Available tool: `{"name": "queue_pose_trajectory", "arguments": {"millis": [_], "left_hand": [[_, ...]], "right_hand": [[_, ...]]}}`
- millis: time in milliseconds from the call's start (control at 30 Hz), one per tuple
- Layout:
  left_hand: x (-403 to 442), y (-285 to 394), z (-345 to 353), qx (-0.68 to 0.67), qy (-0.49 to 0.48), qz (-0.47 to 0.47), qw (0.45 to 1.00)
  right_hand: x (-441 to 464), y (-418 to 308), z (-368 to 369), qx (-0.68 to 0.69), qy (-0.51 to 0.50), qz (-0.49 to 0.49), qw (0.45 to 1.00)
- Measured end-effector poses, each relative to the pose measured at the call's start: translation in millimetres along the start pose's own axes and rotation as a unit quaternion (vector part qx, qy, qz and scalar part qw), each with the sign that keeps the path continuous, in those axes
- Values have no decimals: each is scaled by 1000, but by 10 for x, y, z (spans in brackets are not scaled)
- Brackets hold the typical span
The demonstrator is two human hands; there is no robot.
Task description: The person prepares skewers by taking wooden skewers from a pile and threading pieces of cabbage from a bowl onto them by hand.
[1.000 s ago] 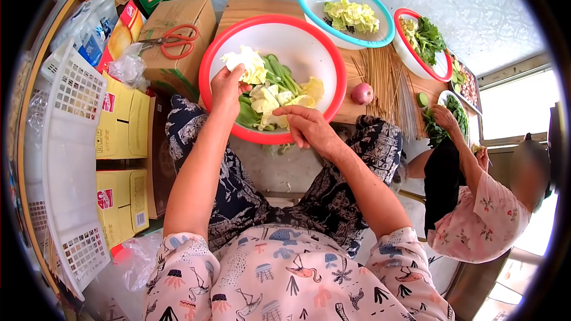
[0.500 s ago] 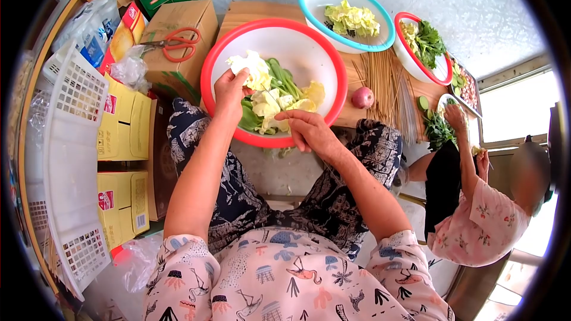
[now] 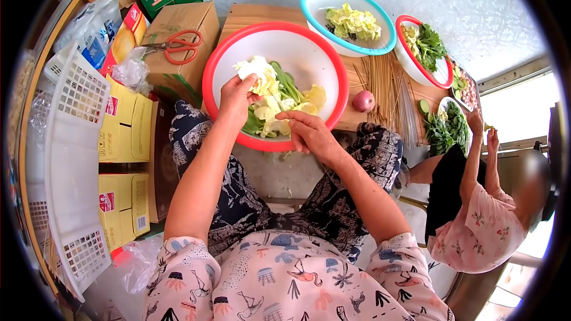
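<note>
My left hand (image 3: 237,96) is closed, pinching a pale cabbage leaf (image 3: 257,74) over the red-rimmed white basin (image 3: 270,27). My right hand (image 3: 310,134) is over the basin's near rim with its fingers bent together. A thin bamboo skewer (image 3: 279,102) seems to run from the leaf toward these fingers, mostly hidden. Beneath both hands, the basin holds green leafy stalks (image 3: 288,86) and loose yellowish cabbage leaves (image 3: 314,96).
Right of the basin lie a red onion (image 3: 363,101) and many skewers (image 3: 383,83). A blue-rimmed basin (image 3: 309,3) and a smaller red-rimmed basin (image 3: 447,83) hold greens. Scissors (image 3: 181,46) rest on a cardboard box (image 3: 208,21). A co-worker (image 3: 476,226) sits at right.
My left hand and its cabbage leaf have shifted slightly right and down; my right hand barely moves. The co-worker's hands have moved away from the plate of greens, toward the right.
</note>
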State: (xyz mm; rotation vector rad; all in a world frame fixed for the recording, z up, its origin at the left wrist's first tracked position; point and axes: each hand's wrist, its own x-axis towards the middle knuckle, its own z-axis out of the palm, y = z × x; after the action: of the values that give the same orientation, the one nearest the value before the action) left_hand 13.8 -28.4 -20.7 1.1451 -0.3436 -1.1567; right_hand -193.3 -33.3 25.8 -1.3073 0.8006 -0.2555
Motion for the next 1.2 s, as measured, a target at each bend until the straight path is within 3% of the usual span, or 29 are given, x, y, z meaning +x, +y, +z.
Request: {"name": "queue_pose_trajectory", "arguments": {"millis": [200, 300, 567, 900, 1200], "left_hand": [[-8, -26, 28, 25, -50, -27, 998], [-38, -3, 45, -14, -42, -12, 999], [-31, -13, 47, 34, 10, 49, 998], [-9, -80, 46, 16, 45, 39, 998], [-86, -57, 112, 32, 6, 10, 999]], "right_hand": [[50, 61, -7, 23, 9, -9, 1000], [51, 37, -11, 18, 6, -10, 1000], [-8, -33, 7, 21, -11, 1, 1000], [26, 38, 63, -6, 15, -28, 999], [33, -26, 67, 0, 25, -9, 1000]]}}
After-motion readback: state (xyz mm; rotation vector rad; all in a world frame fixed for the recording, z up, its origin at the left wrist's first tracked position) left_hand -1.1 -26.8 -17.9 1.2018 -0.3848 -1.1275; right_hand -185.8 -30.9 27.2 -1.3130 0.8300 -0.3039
